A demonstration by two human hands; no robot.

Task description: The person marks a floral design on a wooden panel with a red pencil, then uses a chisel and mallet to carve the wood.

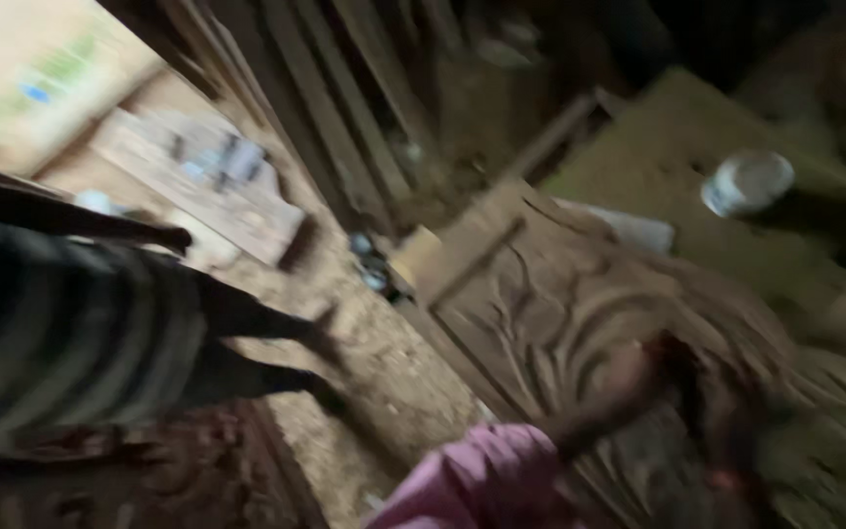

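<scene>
Seemingly carved panel [550, 304], long axis upper-left to lower-right

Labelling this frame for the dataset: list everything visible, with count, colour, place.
carved wooden panel: one, brown, centre right, leaf-like relief
flat board: one, olive-tan, upper right
round tin: one, white-grey, on that board
planks: several, dark brown, leaning at top centre
plank with small tools: one, pale wood, upper left; tools too blurred to name
dirt floor: tan, centre
other person's striped garment: one, dark and grey, left
pink sleeve: one, bottom centre
person's hand: one, over the carved panel; heavily blurred, which hand and fingers unclear
</scene>
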